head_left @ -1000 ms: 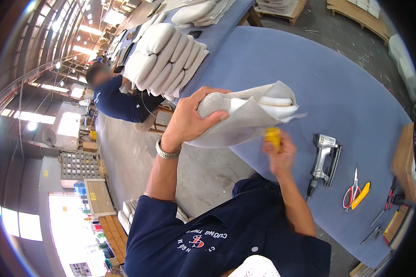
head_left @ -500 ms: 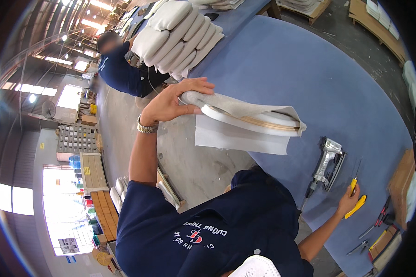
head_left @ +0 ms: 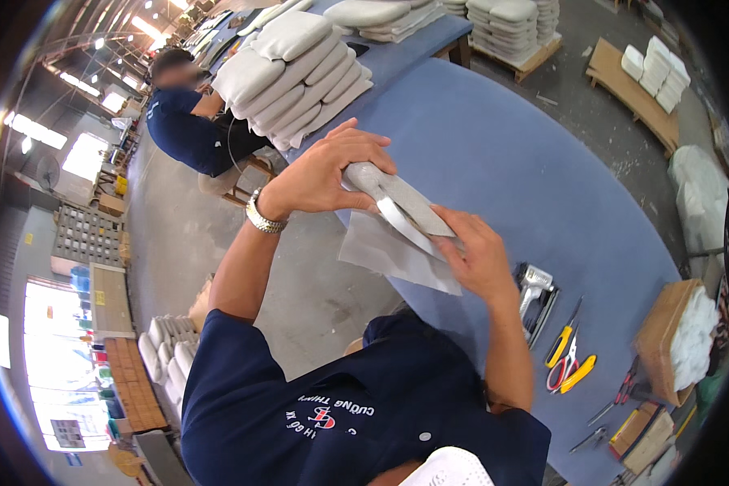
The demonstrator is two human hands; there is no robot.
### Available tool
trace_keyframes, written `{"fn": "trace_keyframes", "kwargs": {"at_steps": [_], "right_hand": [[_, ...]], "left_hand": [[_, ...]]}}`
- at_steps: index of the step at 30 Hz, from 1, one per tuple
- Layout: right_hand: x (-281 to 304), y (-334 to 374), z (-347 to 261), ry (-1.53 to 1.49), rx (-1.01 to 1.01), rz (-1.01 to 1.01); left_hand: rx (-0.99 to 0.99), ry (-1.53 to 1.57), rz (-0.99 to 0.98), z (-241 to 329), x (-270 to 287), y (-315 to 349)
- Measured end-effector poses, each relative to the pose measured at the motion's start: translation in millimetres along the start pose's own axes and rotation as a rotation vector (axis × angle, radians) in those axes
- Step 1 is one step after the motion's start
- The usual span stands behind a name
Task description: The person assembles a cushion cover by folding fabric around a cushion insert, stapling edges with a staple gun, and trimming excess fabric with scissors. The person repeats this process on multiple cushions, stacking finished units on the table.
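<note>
A grey fabric-covered seat pad (head_left: 405,197) is held on edge above the near side of the blue table, its white inner edge facing me. My left hand (head_left: 332,168) grips its rounded left end, thumb below and fingers over the top. At the other end, my right hand (head_left: 479,251) is closed around the pad, thumb on the near face. A thin whitish cloth flap (head_left: 389,255) hangs beneath it. Right of my right forearm lie a silver staple gun (head_left: 536,292), a thin-shafted tool with a yellow handle (head_left: 559,344), red-handled scissors (head_left: 556,377) and a yellow utility knife (head_left: 578,374).
Stacked grey pads (head_left: 292,81) stand on the table's far left part. Beyond them a co-worker (head_left: 182,125) sits. A cardboard box (head_left: 664,340) with white stuffing is at the right, near red-handled pliers (head_left: 624,387). Pallets with more pads (head_left: 506,32) stand on the floor behind.
My right hand has laid the yellow-handled tool on the table and come up to grip the pad's right end. The pad has tilted, its right end nearer me.
</note>
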State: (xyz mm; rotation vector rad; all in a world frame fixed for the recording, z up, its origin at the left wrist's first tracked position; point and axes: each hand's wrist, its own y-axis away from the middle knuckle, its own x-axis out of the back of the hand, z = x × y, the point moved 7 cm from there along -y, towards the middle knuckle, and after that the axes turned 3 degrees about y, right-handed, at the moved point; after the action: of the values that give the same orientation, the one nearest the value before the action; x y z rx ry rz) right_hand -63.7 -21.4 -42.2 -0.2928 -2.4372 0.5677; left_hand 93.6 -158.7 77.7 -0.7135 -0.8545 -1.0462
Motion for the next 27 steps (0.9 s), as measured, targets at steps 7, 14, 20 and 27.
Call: {"fn": "trace_keyframes", "kwargs": {"at_steps": [7,14,20,27], "right_hand": [[-5.0,-43.3,-21.4,0.003,-0.002,0.03],[-52.6,-56.0,-17.9,-0.048,0.092,-0.073],[-76.6,-75.3,-13.1,-0.104,0.068,-0.048],[-69.5,-95.5,1.7,-0.034,-0.077,0.128]], "left_hand": [[-0.131,0.031,0.107,-9.1,12.0,-2.0],[-0.208,0.789,0.818,-100.7,-3.4,-39.1],[0.411,0.835,0.716,-229.1,-217.5,-21.2],[0.68,0.919,0.292,-258.4,-332.8,11.2]]}}
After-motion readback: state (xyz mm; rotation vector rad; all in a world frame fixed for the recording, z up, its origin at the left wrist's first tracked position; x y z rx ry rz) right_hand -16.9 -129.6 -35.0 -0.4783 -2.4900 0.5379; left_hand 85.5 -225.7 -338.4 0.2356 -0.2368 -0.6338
